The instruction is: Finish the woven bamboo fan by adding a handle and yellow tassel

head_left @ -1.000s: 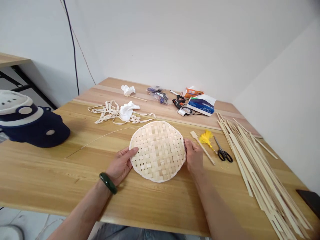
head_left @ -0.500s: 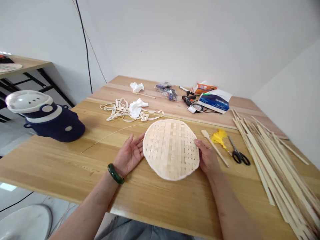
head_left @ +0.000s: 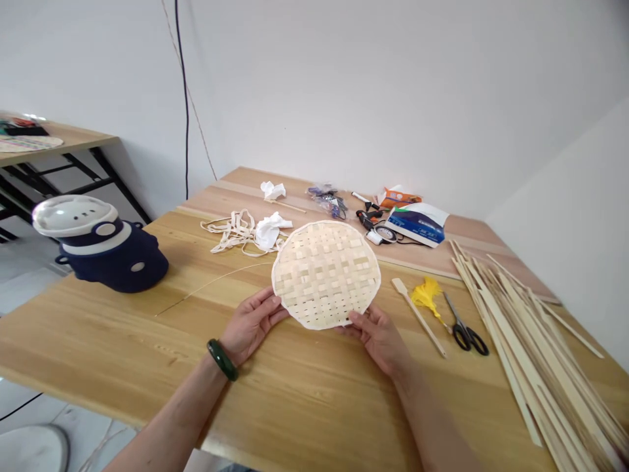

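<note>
Between my hands is a round woven bamboo fan panel (head_left: pixel 327 275) with a white edging, held tilted above the table. My left hand (head_left: pixel 250 324), with a green bangle (head_left: pixel 222 359) on its wrist, pinches the panel's lower left rim between thumb and fingers. At the lower right rim, my right hand (head_left: pixel 381 337) grips with its thumb on the front face and fingers behind. Right of the panel lie a flat wooden handle (head_left: pixel 420 318), a yellow tassel (head_left: pixel 426 293) and black-handled scissors (head_left: pixel 466 328).
Long bamboo strips (head_left: pixel 535 341) cover the table's right side. A dark blue container (head_left: pixel 113 259) with a white top stands at left. Behind the panel lie tangled cloth tape (head_left: pixel 236 229), white tissue (head_left: pixel 270 231), a glue gun (head_left: pixel 366 218) and a tissue pack (head_left: pixel 417 224).
The panel has been turned and tilted, and its rim now sits in my left fingers, which were open before. My right hand has shifted to the lower right rim. The view has tilted up slightly.
</note>
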Available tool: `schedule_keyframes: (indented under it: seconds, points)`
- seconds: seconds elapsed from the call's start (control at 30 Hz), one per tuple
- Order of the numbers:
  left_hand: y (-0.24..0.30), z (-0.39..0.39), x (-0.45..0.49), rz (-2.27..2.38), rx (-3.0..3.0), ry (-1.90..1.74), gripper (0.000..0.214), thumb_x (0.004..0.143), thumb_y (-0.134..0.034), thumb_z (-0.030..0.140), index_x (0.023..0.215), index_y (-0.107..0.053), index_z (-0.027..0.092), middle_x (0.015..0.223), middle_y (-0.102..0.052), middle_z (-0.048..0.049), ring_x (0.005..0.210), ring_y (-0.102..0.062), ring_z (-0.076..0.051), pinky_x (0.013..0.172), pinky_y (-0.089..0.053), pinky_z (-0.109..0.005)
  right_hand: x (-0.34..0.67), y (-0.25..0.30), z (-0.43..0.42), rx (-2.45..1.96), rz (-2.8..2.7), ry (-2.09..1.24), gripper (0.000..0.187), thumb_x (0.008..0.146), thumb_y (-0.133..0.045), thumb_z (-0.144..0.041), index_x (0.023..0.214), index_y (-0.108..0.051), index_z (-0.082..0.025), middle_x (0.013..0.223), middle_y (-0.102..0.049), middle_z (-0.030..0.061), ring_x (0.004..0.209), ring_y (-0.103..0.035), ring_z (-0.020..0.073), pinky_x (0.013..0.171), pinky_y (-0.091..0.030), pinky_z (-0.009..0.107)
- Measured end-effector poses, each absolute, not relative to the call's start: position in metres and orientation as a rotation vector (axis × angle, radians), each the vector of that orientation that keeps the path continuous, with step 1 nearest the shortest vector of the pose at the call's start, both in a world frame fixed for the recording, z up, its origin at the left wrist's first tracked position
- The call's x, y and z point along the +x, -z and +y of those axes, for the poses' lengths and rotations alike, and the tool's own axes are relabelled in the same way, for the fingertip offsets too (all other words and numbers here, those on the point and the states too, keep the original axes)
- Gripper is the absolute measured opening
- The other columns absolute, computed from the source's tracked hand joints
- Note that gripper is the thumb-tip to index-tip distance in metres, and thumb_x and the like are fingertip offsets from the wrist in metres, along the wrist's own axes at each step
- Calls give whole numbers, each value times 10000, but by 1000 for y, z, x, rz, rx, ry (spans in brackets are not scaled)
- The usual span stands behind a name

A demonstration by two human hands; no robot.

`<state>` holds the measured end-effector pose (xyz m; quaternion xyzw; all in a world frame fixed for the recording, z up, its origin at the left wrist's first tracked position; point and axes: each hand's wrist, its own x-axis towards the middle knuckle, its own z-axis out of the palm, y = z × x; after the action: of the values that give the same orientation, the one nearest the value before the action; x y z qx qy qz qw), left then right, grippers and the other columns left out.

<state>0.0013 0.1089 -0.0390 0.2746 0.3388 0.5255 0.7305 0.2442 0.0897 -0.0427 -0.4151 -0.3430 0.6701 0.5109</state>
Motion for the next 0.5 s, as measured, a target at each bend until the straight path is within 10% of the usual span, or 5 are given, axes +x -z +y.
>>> schedule_keyframes:
  seconds: [0.5]
  points:
    - [42,107,-4,579,627,-1041,334,788,-727,133,1121,-701,139,1159,-722,-135,1099,-664,-275,1061,-438,-459,236,49,90,-989,-683,-1647,231,679,-843,-260,890,-763,-211,943,-773,35,782,-707,193,720,-626,378]
